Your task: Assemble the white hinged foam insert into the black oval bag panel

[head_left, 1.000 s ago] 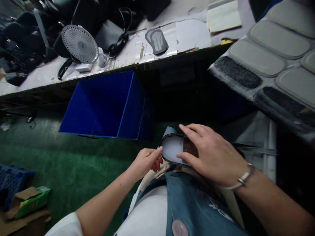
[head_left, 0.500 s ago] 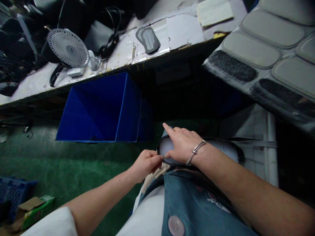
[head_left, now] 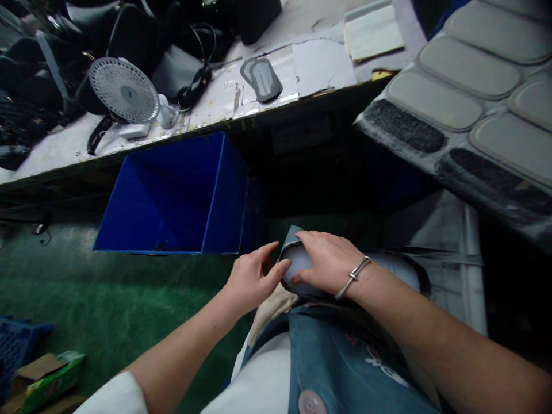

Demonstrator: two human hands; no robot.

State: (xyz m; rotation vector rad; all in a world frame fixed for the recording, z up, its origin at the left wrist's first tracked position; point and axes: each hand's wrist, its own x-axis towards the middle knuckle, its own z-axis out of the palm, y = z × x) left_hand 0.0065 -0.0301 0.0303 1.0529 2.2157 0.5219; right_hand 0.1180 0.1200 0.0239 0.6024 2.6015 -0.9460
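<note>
In front of my waist lies a long oval piece (head_left: 295,259) with a pale face, a dark rim and a grey-blue flap at its left end; I cannot tell what it is exactly. My right hand (head_left: 330,263), with a metal bracelet at the wrist, grips it: the thumb presses on the pale face and the fingers reach over the far edge. At the left end is my left hand (head_left: 253,279), thumb and forefinger apart, the thumb tip at the rim. The middle of the piece is hidden under my right hand and forearm.
A blue bin (head_left: 159,201) stands below the workbench (head_left: 211,106). On the bench are a white fan (head_left: 125,92), dark bags and grey oval pieces (head_left: 265,79). At right, a padded board (head_left: 457,106) holds several oval panels. A green-brown carton (head_left: 47,374) lies at lower left.
My left thumb and forefinger have parted from their pinch on the rim, and that hand has shifted slightly left. My right hand has moved a little right and down, keeping hold.
</note>
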